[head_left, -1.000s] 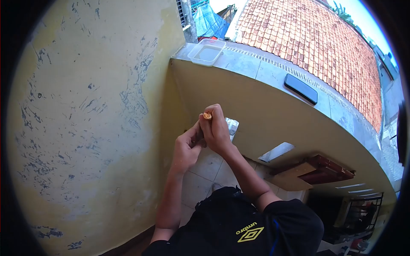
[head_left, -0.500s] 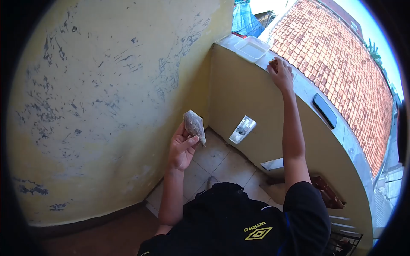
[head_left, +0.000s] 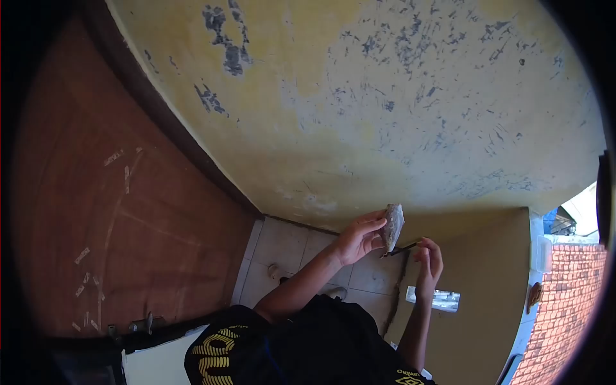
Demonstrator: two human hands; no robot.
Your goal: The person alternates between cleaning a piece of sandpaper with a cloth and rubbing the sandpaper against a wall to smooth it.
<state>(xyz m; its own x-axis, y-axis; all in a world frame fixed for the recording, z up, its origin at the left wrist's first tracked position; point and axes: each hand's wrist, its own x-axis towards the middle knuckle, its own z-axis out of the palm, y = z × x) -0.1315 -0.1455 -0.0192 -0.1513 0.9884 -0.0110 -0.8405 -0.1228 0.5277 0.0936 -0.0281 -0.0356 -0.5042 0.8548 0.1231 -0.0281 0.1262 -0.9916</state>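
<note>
My left hand (head_left: 360, 241) is closed around a greyish-white pointed packet (head_left: 394, 226), which stands up out of the fingers and tapers at both ends. To its right, my right hand (head_left: 428, 264) pinches a thin dark stick-like tool (head_left: 404, 248) between thumb and fingertips. The tool's far tip, with something light brown at it, is right by the packet's lower end. Its exact kind I cannot tell. A small brown object (head_left: 534, 296) lies on the wall ledge, apart from both hands.
A scuffed yellow wall (head_left: 289, 141) rises in front. At right, a low wall's ledge (head_left: 523, 330) carries a clear plastic container (head_left: 540, 254) and a phone (head_left: 511, 370); roof tiles (head_left: 571, 314) lie beyond. A brown door (head_left: 147, 212) stands at left, above tiled floor (head_left: 276, 240).
The view has swung left. My right hand has let go of the brown object on the ledge, come back beside the packet and now holds the dark tool. My left hand keeps the packet.
</note>
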